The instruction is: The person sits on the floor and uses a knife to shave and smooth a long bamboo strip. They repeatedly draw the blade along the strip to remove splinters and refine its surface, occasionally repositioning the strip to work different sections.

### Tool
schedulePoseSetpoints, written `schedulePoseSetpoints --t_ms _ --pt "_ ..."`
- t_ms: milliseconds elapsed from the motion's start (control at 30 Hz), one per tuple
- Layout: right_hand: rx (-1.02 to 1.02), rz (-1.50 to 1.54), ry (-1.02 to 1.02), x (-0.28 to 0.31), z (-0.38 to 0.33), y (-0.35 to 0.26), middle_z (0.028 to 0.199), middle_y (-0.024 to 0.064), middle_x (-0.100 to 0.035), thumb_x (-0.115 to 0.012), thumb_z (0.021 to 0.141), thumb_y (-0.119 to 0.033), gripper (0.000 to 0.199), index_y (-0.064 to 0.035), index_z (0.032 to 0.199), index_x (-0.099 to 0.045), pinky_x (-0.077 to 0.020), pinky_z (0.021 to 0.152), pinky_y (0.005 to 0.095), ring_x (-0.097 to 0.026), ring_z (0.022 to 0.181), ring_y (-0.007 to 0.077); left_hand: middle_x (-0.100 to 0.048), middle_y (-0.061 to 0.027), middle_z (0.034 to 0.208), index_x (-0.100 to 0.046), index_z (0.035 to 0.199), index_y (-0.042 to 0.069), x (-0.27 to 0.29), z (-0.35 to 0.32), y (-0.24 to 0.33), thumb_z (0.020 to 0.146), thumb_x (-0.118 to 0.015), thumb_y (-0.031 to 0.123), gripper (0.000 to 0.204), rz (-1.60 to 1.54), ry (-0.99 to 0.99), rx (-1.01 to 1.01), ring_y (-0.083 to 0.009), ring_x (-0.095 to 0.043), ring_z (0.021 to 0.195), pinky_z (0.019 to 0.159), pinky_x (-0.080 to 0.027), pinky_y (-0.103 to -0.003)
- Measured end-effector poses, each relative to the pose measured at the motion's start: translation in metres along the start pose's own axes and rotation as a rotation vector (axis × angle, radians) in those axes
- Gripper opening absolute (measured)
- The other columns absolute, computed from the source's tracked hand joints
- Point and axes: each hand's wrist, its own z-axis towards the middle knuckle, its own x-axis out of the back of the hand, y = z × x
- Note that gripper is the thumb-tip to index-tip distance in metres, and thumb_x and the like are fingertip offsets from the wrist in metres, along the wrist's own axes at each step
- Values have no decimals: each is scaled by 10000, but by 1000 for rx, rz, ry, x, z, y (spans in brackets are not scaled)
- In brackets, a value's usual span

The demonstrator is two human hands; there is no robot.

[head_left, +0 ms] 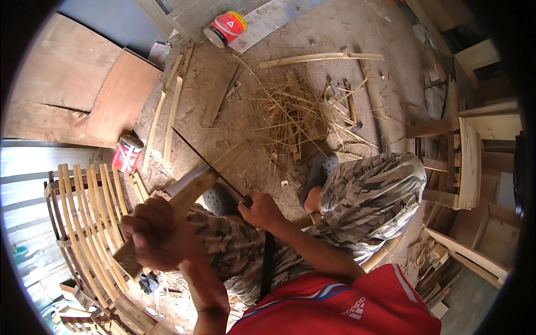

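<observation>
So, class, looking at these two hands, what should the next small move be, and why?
Probably the right hand should make one short, light stroke with the thin dark tool across the wooden piece while the left hand holds firm. The left hand is closed around the wood near one end, and the tool crosses it in view, though whether they touch is unclear.

The pale, flat wooden stick (pixel 192 194) looks smooth and matt; the long, thin, dark blade (pixel 196 151), dull metal. The red cloth shirt (pixel 318 304) looks smooth; the dusty brown floor (pixel 318 40) rough.
</observation>
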Motion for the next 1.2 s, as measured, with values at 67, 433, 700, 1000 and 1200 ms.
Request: schedulePoseSetpoints --t_ms 67,433,700,1000,1200 --pt "25 -45 -3 5 -5 -23 646 235 -615 -615 815 -253 315 58 860 -638 -505 589 427 -643 638 382 -271 -7 531 -321 662 117 8 2 4 869 -521 285 333 -51 -40 25 -124 -272 474 508 -248 -306" --pt "40 -62 -32 8 -14 -40 669 257 -618 -628 799 -263 324 51 876 -648 -519 629 464 -644 665 402 -210 20 509 -284 600 152 3 -1 2 833 -458 214 297 -30 87 -26 -101 -201 430 418 -171 -258" --pt "-36 -111 -103 18 -13 -40 694 237 -625 -658 781 -284 317 9 900 -644 -515 657 490 -638 707 410 -212 13 499 -269 589 158 11 4 3 821 -451 200 297 -12 85 -51 -101 -195 426 421 -168 -259" --pt "-15 -64 -132 8 -30 -63 682 214 -628 -658 785 -285 299 -5 868 -597 -529 651 478 -644 711 399 -190 22 514 -251 632 149 26 11 2 814 -473 269 311 122 211 -52 -96 -187 432 416 -170 -257" --pt "-35 -134 -40 7 -19 -46 711 215 -639 -652 792 -270 306 7 917 -610 -530 656 473 -646 719 403 -195 14 510 -267 636 142 17 7 1 824 -463 283 307 164 169 -68 -104 -205 424 415 -186 -260"
